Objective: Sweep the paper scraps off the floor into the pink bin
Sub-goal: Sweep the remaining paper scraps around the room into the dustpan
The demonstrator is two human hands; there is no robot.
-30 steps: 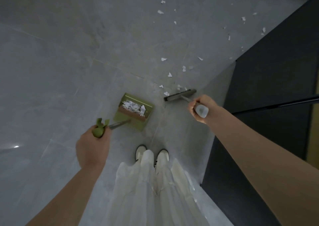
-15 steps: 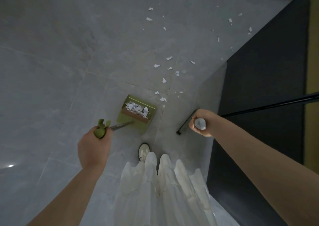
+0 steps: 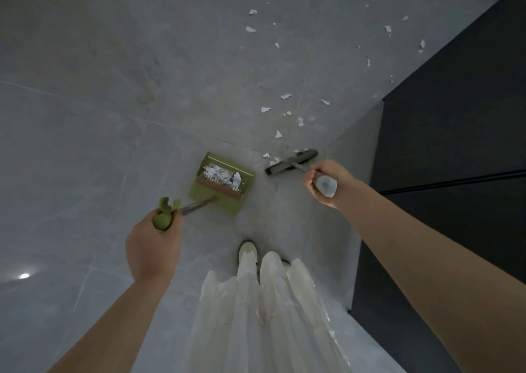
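Observation:
My left hand grips the green handle of a long-handled green dustpan that rests on the grey floor and holds a heap of white paper scraps. My right hand grips the white-capped handle of a broom whose dark grey head sits on the floor just right of the dustpan's mouth, against two small scraps. Several white paper scraps lie scattered on the floor beyond the broom, up to the top of the view. No pink bin is in sight.
A tall dark cabinet stands at the right, close beside the broom, with a thin black rod across its front. My white trousers and shoes are directly below. Grey tiled floor spreads to the left.
The broom head had been drawn back toward my feet half a second ago; now it is out on the floor again beside the dustpan, behind the nearest scraps. The dustpan stays put.

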